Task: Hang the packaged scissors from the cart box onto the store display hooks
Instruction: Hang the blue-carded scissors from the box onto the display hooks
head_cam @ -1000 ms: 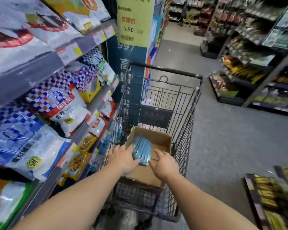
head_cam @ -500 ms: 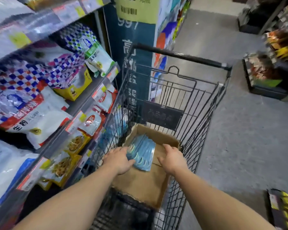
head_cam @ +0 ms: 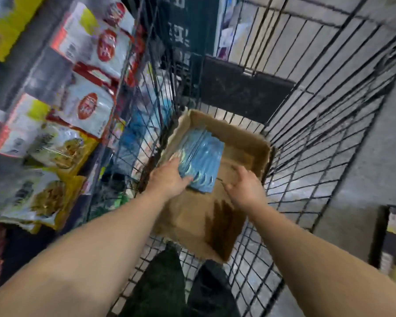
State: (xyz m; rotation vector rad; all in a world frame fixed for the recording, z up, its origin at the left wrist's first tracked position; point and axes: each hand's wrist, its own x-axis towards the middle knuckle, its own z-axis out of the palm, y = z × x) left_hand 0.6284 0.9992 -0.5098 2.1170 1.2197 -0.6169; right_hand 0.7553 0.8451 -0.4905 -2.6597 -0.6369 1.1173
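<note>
Left hand (head_cam: 169,179) grips the blue packaged scissors stack (head_cam: 201,159) inside the brown cardboard box (head_cam: 245,143); right hand (head_cam: 245,186) hovers with relaxed fingers, holding nothing. Better to support the stack's loose edge before lifting.

We stand in a shop aisle, wire shopping cart (head_cam: 306,124) ahead, shelves (head_cam: 44,72) of bagged goods (head_cam: 87,106) beside us.

Head view, close, steeply downward into the cart (head_cam: 306,133)

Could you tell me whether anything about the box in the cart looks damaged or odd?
Yes: the cardboard box has a dark stain on its near flap, like a wet patch, and its left rim looks ragged.
</note>
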